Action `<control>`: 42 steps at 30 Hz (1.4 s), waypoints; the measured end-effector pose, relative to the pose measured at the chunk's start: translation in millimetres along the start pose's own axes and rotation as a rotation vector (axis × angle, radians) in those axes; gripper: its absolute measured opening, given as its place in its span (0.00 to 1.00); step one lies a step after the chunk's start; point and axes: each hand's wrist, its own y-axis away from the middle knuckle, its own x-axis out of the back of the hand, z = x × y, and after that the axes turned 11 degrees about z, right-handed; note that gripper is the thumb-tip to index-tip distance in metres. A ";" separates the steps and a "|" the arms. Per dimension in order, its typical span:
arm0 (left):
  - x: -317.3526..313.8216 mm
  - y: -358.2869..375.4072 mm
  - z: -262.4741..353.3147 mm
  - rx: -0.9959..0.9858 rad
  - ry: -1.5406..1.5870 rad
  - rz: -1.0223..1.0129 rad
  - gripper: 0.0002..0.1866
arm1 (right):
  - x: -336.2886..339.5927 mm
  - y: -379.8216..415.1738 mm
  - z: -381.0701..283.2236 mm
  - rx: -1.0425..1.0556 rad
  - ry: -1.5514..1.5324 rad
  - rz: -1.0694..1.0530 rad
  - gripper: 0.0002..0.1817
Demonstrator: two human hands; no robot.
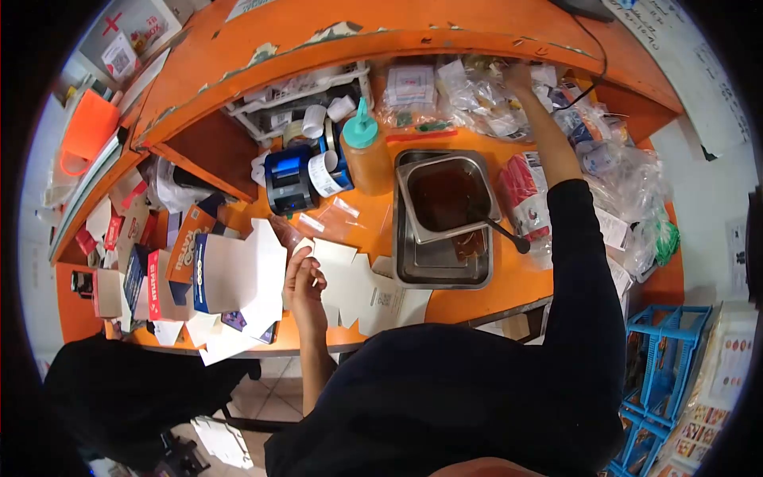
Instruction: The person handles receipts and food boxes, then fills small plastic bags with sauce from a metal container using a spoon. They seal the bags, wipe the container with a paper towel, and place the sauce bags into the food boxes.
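Observation:
My left hand (305, 280) is over the desk with its fingers curled, beside a flattened white carton (350, 290); a small white piece shows at its fingertips, too small to name. My right hand (517, 77) reaches to the back shelf among clear plastic bags (477, 99), and its fingers are mostly hidden there. Between my arms, a steel pan of brown liquid (445, 195) with a dark-handled ladle (509, 234) rests tilted on a larger steel tray (429, 277). A bottle with a turquoise cap (369, 163) stands left of the pan.
Open cardboard boxes (218, 270) crowd the left side. A blue label dispenser (290, 179) stands near a white basket (258, 103). Red packets (524, 187) lie right of the pan. Blue crates (664, 358) stand at lower right, and an orange shelf edge (397, 48) overhangs the back.

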 end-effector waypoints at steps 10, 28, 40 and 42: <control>3.4 -21.0 -44.2 -0.375 -0.877 -0.343 0.10 | -25.1 -2.9 -3.4 0.503 0.769 -0.597 0.13; -37.2 -119.8 -87.7 -1.511 -1.096 -0.601 0.09 | 228.4 199.8 -303.6 0.453 0.135 -0.119 0.17; -29.1 -107.6 -93.4 -0.807 -1.107 -0.646 0.10 | 162.9 365.8 -322.4 -0.057 -0.504 -0.287 0.11; -26.7 -108.7 -97.4 -0.663 -0.729 -0.580 0.10 | 160.5 371.8 -322.3 -0.142 -0.493 -0.311 0.11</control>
